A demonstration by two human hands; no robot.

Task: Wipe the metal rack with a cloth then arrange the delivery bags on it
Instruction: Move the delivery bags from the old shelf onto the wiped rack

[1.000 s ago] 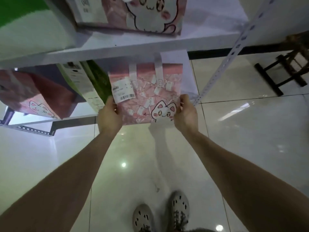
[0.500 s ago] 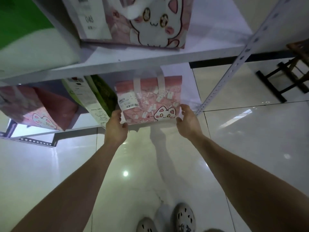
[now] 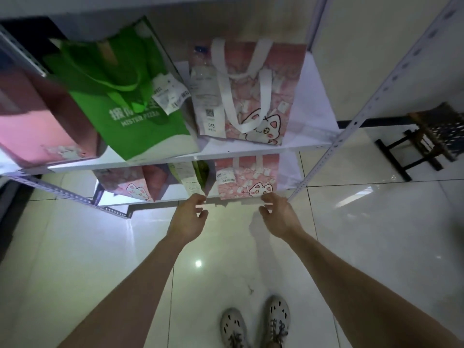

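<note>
Glossy floor tiles and a pale wall surround the rack, which is viewed from above and in front. Two shelves are in view. On the upper shelf a pink bag at the left, a green bag in the middle and a cat bag at the right are stood upright, close together. On the lower shelf a second pink bag, a partly hidden green bag and a second cat bag are stood side by side.

The left hand and the right hand are held just in front of the lower shelf edge, at either bottom corner of the second cat bag. The fingers of both are loosely curled and apart, and nothing is gripped. Whether the fingertips touch the bag cannot be told.

No cloth is in view, so the wiping step is judged to be complete, though the cleanliness of the shelves cannot be confirmed. The arranging step is judged to be well advanced: six bags are seated on the two shelves. Whether further bags or shelves remain outside the view cannot be told.
</note>
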